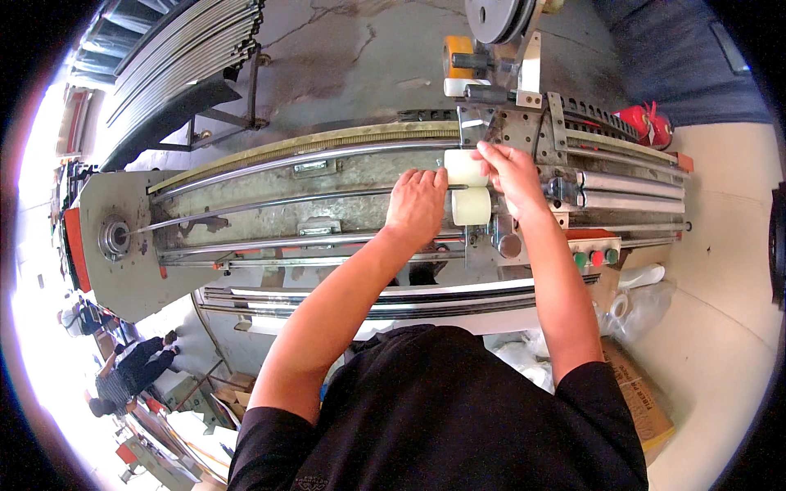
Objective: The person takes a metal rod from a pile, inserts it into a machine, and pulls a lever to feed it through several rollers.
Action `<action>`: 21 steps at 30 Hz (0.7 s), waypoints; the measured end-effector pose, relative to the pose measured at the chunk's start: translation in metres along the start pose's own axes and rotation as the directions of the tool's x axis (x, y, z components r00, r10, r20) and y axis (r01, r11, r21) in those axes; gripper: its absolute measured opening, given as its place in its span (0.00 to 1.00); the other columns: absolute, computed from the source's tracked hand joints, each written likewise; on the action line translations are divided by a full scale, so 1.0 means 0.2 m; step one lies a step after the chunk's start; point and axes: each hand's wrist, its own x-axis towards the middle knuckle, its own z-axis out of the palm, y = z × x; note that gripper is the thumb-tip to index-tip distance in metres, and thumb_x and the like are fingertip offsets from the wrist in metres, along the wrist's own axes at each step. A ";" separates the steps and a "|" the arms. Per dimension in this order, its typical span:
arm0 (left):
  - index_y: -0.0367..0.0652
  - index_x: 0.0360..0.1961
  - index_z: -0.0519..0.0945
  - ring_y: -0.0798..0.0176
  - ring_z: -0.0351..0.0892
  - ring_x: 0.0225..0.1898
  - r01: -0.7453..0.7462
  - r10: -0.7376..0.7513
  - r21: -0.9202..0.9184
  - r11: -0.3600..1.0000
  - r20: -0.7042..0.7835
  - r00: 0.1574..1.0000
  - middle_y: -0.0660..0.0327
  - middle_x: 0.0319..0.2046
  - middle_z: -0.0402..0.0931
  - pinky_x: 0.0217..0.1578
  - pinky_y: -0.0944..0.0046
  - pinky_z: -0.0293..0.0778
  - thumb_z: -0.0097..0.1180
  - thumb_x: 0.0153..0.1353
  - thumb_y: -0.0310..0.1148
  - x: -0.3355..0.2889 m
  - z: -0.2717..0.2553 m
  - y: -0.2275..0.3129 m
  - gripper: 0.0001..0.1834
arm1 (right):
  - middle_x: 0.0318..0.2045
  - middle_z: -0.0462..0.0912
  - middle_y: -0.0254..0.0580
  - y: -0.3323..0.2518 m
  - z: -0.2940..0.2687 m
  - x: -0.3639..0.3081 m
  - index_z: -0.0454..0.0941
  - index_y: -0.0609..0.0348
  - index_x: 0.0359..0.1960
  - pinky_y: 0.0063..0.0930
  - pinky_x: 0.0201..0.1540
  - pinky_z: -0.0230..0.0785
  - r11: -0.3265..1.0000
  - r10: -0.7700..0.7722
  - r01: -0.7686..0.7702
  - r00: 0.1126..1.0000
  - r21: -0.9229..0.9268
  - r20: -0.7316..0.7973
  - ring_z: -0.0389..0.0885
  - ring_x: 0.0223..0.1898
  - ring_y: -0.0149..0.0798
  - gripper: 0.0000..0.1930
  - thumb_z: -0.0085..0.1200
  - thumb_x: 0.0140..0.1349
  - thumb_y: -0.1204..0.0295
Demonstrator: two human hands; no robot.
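Note:
A long thin metal rod [311,197] runs from a round chuck [115,236] on the machine's left end plate to between two pale cream rollers. My left hand [416,204] is wrapped over the rod just left of the rollers, palm down. Beside the upper roller [465,168], my right hand [514,173] is closed with its fingertips pressed together near the roller's right end. Whatever it pinches, if anything, is hidden. The lower roller [471,206] sits below the rod, between my two hands.
Polished guide rails [311,157] run along the machine bed. Green and red push buttons [596,257] are at the near right. A yellow tape roll [458,61] and grey wheel [495,16] stand beyond. Metal tubes [180,69] lie on a rack. Another person [135,372] is at lower left.

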 end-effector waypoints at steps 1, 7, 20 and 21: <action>0.36 0.66 0.72 0.46 0.82 0.62 0.007 -0.007 0.002 1.000 0.006 1.000 0.48 0.54 0.83 0.72 0.48 0.69 0.76 0.57 0.37 0.00 0.00 0.00 0.39 | 0.25 0.80 0.24 0.01 -0.02 -0.05 0.90 0.59 0.42 0.19 0.28 0.56 0.996 0.057 -0.060 0.997 0.070 0.042 0.69 0.25 0.21 0.17 0.62 0.78 0.56; 0.36 0.68 0.72 0.46 0.79 0.66 0.040 -0.041 0.013 0.999 0.017 0.999 0.49 0.58 0.83 0.74 0.49 0.67 0.77 0.57 0.40 -0.01 -0.02 0.01 0.41 | 0.27 0.84 0.26 0.11 -0.09 -0.35 0.89 0.55 0.41 0.14 0.27 0.59 0.926 0.236 -0.269 0.960 0.266 0.151 0.76 0.26 0.20 0.17 0.63 0.77 0.53; 0.37 0.61 0.74 0.39 0.80 0.64 0.037 -0.037 0.015 0.999 0.014 0.999 0.45 0.57 0.83 0.69 0.43 0.71 0.77 0.58 0.42 0.00 -0.03 0.04 0.35 | 0.53 0.91 0.41 0.83 0.02 -0.89 0.88 0.62 0.61 0.31 0.59 0.81 0.955 0.123 -0.105 0.991 0.276 -0.046 0.88 0.56 0.33 0.21 0.60 0.79 0.58; 0.37 0.64 0.74 0.42 0.79 0.66 0.041 -0.041 0.038 0.998 0.012 0.999 0.46 0.58 0.83 0.72 0.45 0.68 0.76 0.59 0.42 0.00 -0.02 0.04 0.37 | 0.54 0.91 0.42 0.88 0.00 -0.89 0.87 0.63 0.61 0.32 0.59 0.81 0.937 0.149 -0.117 0.986 0.330 -0.072 0.88 0.56 0.33 0.21 0.60 0.79 0.59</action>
